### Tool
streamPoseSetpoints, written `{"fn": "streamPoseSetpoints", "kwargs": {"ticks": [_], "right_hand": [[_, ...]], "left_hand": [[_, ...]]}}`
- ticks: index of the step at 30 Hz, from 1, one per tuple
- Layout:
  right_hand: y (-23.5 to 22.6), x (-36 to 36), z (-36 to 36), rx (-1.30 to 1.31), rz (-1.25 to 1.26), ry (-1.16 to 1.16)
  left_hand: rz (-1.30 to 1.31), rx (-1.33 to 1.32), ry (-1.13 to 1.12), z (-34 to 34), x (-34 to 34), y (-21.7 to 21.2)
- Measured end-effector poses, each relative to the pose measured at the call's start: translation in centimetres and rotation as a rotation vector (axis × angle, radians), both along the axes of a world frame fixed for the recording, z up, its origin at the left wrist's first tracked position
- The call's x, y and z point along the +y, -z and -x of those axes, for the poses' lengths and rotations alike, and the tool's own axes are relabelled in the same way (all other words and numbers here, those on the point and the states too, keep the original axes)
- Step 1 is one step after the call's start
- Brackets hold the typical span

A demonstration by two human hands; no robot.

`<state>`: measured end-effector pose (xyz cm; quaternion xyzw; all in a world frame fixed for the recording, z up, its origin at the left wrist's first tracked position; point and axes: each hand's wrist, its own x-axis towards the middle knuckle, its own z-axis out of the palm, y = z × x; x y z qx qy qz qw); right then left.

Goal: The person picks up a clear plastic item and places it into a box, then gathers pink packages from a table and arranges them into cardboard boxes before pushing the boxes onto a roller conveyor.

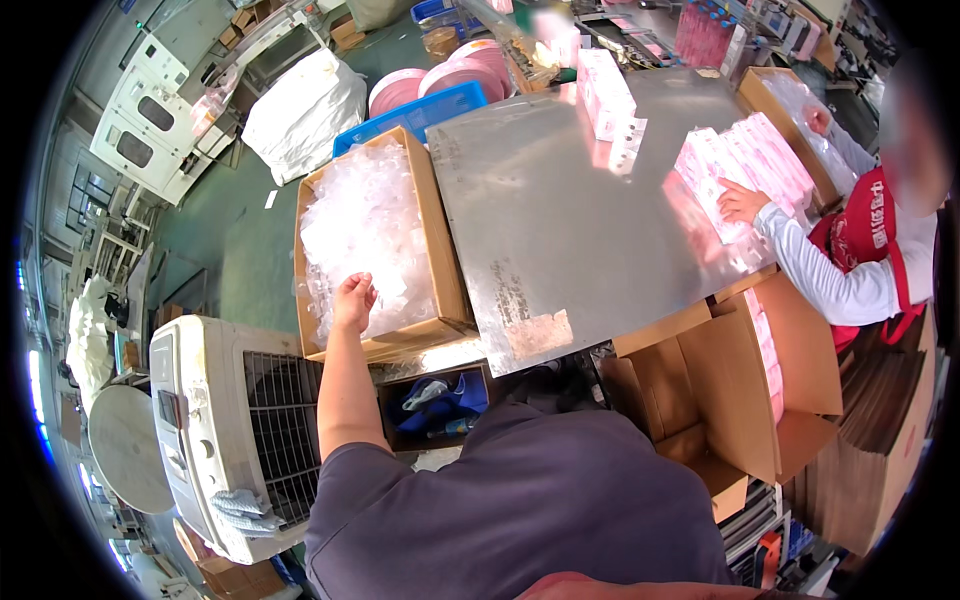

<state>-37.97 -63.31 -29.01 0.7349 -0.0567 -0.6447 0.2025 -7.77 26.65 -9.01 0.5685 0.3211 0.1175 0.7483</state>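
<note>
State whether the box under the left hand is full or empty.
Full, or nearly so: whitish pieces heap close to the rim of the box, under the left hand.

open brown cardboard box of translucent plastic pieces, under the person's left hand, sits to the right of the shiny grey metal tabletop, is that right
The side is wrong: the head view shows the open brown cardboard box of translucent plastic pieces to the left of the shiny grey metal tabletop. It is under the person's left hand.
</note>
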Motion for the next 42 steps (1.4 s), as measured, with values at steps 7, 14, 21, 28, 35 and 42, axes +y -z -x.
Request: {"fn": "streamPoseSetpoints", "kwargs": {"ticks": [7, 14, 21, 28, 35, 42], "right_hand": [[0.2, 0.4, 0.4, -0.023, 0.009, 0.044], [-0.2, 0.6, 0.6, -0.042, 0.025, 0.076], [-0.5, 0.6, 0.7, -0.055, 0.038, 0.110], [-0.6, 0.3, 1.0, -0.063, 0.044, 0.139], [-0.4, -0.1, 1.1, -0.070, 0.043, 0.146], [-0.1, -0.1, 2.5, -0.116, 0.059, 0.230]], "left_hand": [[0.115, 0.048, -0.126, -0.3, -0.1, 0.9], [0.222, 0.137, -0.242, -1.0, 0.5, 2.3], [0.429, 0.145, -0.321, -1.5, 2.0, 3.9], [-0.118, 0.245, -0.239, -1.6, 0.0, 3.2], [-0.037, 0.110, -0.278, -1.3, 0.7, 1.9], [0.217, -0.014, -0.075, -5.9, -7.1, -3.0]]}}
